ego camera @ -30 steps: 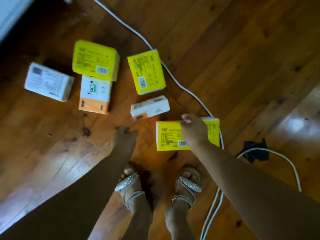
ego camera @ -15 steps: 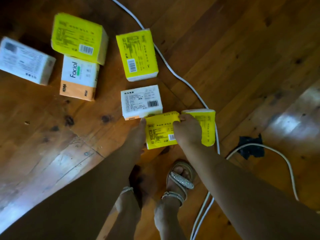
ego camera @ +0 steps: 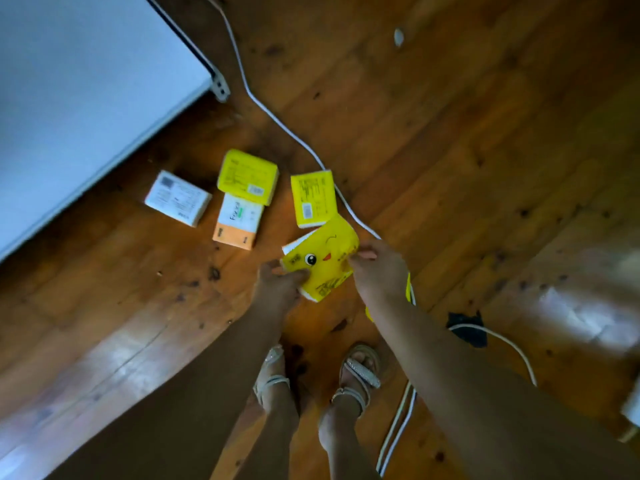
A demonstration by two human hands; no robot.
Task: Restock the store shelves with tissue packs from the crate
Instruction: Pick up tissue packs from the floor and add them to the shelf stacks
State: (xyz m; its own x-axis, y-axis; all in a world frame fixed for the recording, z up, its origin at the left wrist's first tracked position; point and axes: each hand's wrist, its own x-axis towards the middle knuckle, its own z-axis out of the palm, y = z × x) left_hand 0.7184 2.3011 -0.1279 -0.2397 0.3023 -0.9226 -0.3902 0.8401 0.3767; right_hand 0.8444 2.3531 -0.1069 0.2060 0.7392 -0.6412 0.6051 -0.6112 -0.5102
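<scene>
Yellow pack (ego camera: 322,261) with a duck face was held just over the wood floor (ego camera: 485,168), near its middle. The left grip (ego camera: 277,284) curled round one end and the right grip (ego camera: 377,268) pinched the other. I think both should lift it flat, so it cannot slip. A white cable (ego camera: 277,123) lay just beside it and other packs (ego camera: 247,181) lay close. The floor's right side had more room.

The yellow tissue pack (ego camera: 323,258), flat on the floor a second ago, is now raised and flipped to show its cartoon face. The left hand (ego camera: 277,289) has joined the right hand (ego camera: 379,271) in gripping it.
</scene>
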